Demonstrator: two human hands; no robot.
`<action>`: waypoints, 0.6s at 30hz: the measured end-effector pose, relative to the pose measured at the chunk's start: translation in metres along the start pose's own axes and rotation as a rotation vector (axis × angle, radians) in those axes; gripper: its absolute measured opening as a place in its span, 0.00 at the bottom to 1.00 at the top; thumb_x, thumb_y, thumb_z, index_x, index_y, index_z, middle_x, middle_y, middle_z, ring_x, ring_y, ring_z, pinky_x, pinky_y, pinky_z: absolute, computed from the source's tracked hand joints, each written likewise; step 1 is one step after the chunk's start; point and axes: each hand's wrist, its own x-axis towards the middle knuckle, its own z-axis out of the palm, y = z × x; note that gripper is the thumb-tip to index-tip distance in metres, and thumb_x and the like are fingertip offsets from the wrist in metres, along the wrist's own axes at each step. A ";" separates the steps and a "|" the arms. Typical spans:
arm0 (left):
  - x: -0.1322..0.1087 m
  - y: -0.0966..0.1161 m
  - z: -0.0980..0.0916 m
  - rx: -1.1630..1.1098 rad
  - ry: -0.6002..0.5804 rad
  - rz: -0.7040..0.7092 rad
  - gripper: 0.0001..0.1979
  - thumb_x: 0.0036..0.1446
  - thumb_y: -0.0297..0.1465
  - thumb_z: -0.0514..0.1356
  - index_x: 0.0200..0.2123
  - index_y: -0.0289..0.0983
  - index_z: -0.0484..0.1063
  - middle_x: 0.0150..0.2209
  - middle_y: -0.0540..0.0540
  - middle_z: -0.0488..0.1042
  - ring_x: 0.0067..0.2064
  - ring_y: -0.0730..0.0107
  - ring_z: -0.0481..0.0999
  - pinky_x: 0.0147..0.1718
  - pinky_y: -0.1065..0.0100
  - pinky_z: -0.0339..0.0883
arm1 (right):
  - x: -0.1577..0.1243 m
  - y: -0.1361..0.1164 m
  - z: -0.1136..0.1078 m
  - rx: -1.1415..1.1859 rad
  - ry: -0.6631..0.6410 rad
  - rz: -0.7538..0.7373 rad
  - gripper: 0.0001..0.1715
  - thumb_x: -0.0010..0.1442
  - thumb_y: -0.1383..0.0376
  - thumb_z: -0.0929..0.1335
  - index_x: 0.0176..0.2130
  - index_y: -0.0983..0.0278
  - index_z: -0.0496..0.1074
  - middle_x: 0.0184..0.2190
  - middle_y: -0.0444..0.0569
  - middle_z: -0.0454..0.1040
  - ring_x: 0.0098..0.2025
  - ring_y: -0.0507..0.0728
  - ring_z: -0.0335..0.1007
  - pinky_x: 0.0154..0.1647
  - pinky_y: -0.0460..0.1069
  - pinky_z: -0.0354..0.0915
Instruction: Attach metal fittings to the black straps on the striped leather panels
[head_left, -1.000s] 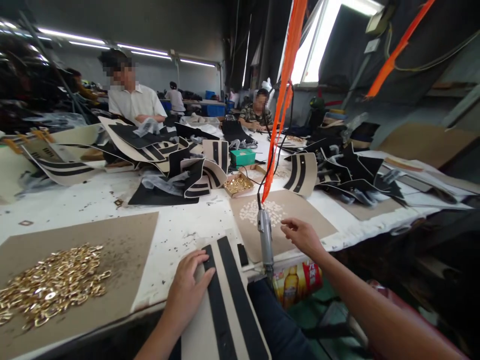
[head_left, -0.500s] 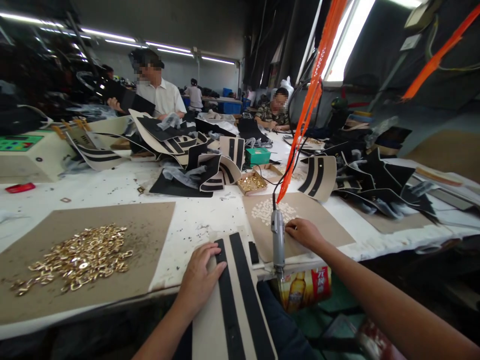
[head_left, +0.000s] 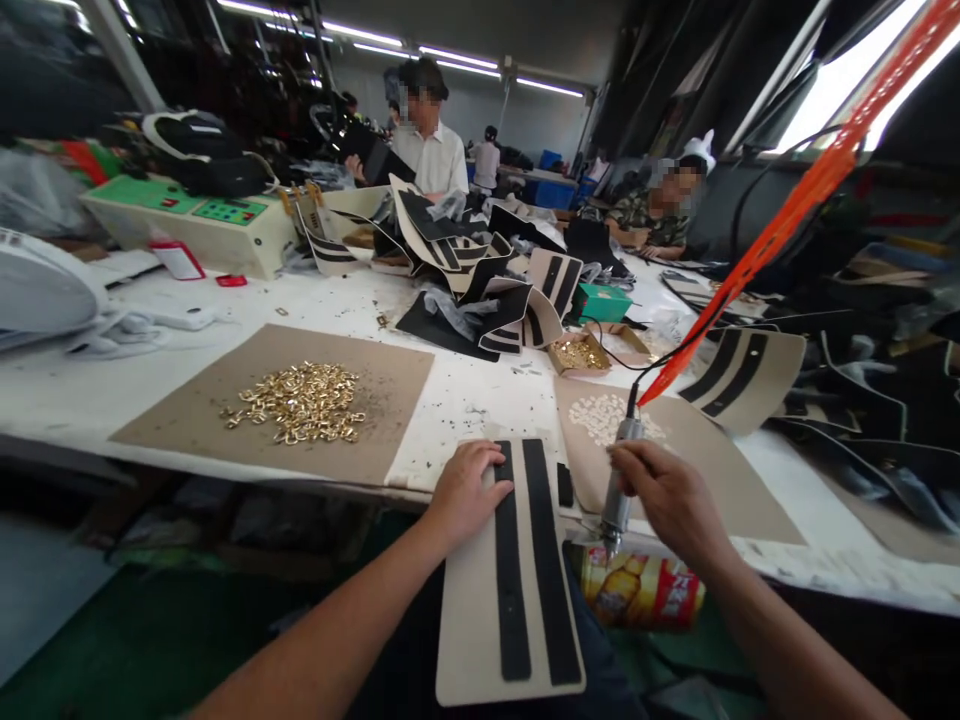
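My left hand (head_left: 469,495) grips the upper left edge of a long beige panel (head_left: 531,560) with two black strips, its thumb on the left strip. The panel's upper end is at the table edge, and the rest extends towards me. My right hand (head_left: 671,490) has its fingers bent together in a pinch. They overlap the upper body of a grey electric screwdriver (head_left: 616,505) hanging tip down on its cord. Whether they touch it or pinch a small piece is hidden. Small white pieces (head_left: 596,415) lie just behind on a brown sheet (head_left: 720,490).
Gold metal fittings (head_left: 307,400) are heaped on another brown sheet (head_left: 187,420) at left. Small open boxes (head_left: 579,354) and stacked striped panels (head_left: 450,250) stand behind. An orange strap (head_left: 795,220) slants down to the screwdriver. Two co-workers sit across the table.
The view has turned left, so things appear further right. My right hand has moved from beside the screwdriver to in front of its body. My left hand stays on the panel.
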 end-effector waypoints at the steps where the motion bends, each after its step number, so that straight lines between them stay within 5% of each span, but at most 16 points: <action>1: 0.000 0.000 0.000 0.002 0.003 -0.001 0.15 0.53 0.27 0.69 0.44 0.39 0.74 0.52 0.42 0.75 0.58 0.55 0.71 0.61 0.49 0.65 | 0.001 -0.014 0.018 0.043 -0.121 -0.057 0.19 0.68 0.51 0.64 0.39 0.61 0.76 0.27 0.46 0.74 0.29 0.57 0.71 0.33 0.49 0.64; 4: -0.001 0.001 0.000 0.012 0.009 -0.004 0.15 0.52 0.27 0.69 0.44 0.39 0.74 0.51 0.42 0.76 0.58 0.55 0.71 0.60 0.49 0.66 | 0.011 -0.035 0.072 0.085 -0.332 -0.198 0.17 0.69 0.56 0.63 0.36 0.61 0.76 0.31 0.46 0.75 0.34 0.57 0.72 0.38 0.50 0.64; 8: -0.002 0.002 0.002 0.022 0.017 -0.006 0.16 0.51 0.26 0.70 0.44 0.38 0.75 0.51 0.41 0.77 0.57 0.55 0.72 0.60 0.51 0.68 | 0.027 -0.023 0.114 0.009 -0.375 -0.217 0.15 0.67 0.58 0.64 0.38 0.60 0.78 0.34 0.48 0.77 0.39 0.58 0.73 0.42 0.50 0.64; 18: -0.002 0.003 0.003 0.049 0.006 0.000 0.18 0.52 0.28 0.70 0.47 0.36 0.75 0.51 0.40 0.77 0.57 0.54 0.72 0.59 0.52 0.68 | 0.040 -0.017 0.123 -0.145 -0.360 -0.102 0.09 0.61 0.59 0.68 0.33 0.59 0.78 0.31 0.46 0.79 0.33 0.57 0.72 0.35 0.49 0.62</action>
